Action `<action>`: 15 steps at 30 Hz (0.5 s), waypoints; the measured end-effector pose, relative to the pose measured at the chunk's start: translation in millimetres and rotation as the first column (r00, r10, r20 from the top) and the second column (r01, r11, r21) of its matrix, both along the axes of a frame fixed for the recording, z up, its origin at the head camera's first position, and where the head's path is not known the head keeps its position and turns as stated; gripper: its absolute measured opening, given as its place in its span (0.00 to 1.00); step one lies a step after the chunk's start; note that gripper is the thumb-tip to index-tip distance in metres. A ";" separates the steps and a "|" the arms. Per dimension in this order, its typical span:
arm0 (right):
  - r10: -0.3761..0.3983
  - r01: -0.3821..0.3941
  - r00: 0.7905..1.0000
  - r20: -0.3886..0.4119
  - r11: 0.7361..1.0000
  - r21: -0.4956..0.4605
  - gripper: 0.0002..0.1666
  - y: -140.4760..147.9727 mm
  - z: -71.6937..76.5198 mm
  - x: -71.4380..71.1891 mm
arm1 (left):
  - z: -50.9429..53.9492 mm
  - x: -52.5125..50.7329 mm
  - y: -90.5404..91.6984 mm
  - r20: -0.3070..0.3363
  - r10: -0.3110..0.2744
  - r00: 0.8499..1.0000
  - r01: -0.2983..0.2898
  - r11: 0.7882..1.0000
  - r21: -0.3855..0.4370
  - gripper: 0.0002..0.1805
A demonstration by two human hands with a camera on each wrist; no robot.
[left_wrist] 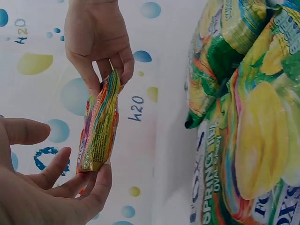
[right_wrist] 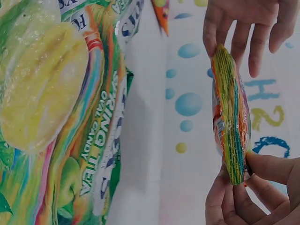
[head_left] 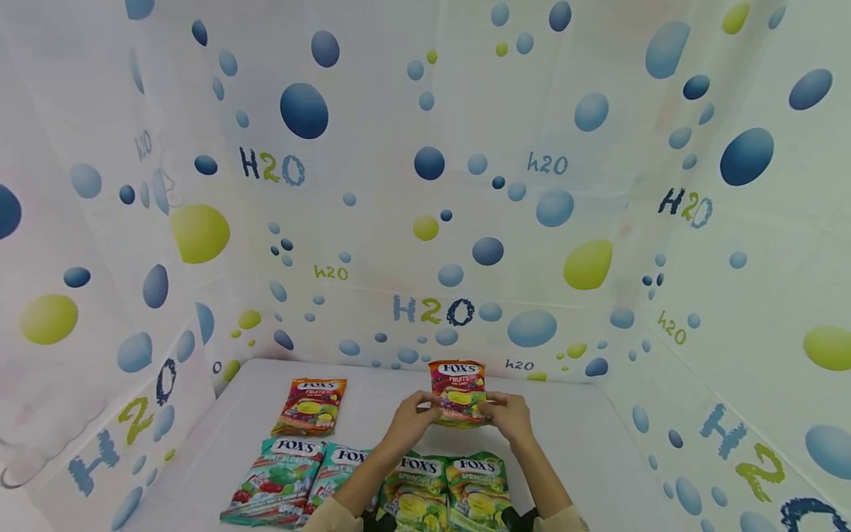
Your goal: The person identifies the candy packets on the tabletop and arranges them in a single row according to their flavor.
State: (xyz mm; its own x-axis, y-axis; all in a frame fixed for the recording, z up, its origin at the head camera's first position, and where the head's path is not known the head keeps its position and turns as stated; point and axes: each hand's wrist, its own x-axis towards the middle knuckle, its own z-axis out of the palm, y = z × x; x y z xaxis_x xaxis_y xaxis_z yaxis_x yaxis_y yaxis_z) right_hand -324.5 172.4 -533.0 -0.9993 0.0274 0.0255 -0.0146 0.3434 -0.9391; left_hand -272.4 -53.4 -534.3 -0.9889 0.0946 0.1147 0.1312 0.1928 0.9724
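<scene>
An orange-red bag of Fox's Fruits candy [head_left: 459,395] is held up above the back of the table, front towards the head camera. My right hand [head_left: 510,419] pinches its right edge between thumb and fingers; the right wrist view shows this grip on the bag's end. At the opposite edge, the left hand [head_left: 415,423] touches the bag with extended fingers. Its thumb stands away from the bag in the left wrist view. Seen edge-on there, the bag [left_wrist: 101,126] spans the two hands. Below the forearms lie two green Spring Tea candy bags [head_left: 414,491], partly covered by the left arm.
Two teal Mint Blossom candy bags [head_left: 275,480] lie front left, one partly behind the left forearm. Another Fox's Fruits bag [head_left: 309,406] lies behind them. A white table [head_left: 585,443] is enclosed by a curtain [head_left: 372,222] with blue and green dots.
</scene>
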 end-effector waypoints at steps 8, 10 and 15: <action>-0.012 0.012 1.000 -0.017 1.000 0.028 0.21 7.0 10.0 10.1 | 9.4 6.0 1.2 -0.024 -0.014 1.000 0.014 0.999 -0.029 0.16; -0.008 0.009 1.000 -0.027 1.000 0.014 0.21 8.8 11.9 13.1 | 12.3 7.8 2.2 -0.026 -0.014 1.000 0.013 0.999 -0.038 0.16; -0.005 0.004 0.999 -0.039 1.000 -0.023 0.21 12.0 15.0 19.9 | 17.0 13.3 4.7 -0.034 -0.022 0.999 0.020 0.998 -0.058 0.15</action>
State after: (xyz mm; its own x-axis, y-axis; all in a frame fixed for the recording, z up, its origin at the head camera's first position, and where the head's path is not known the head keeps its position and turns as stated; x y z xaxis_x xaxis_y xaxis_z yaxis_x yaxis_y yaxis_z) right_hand -304.6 184.4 -518.0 -0.9975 0.0326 0.0634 -0.0495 0.3223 -0.9453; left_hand -259.1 -48.7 -517.3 -0.9822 0.1229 0.1423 0.1690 0.2451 0.9546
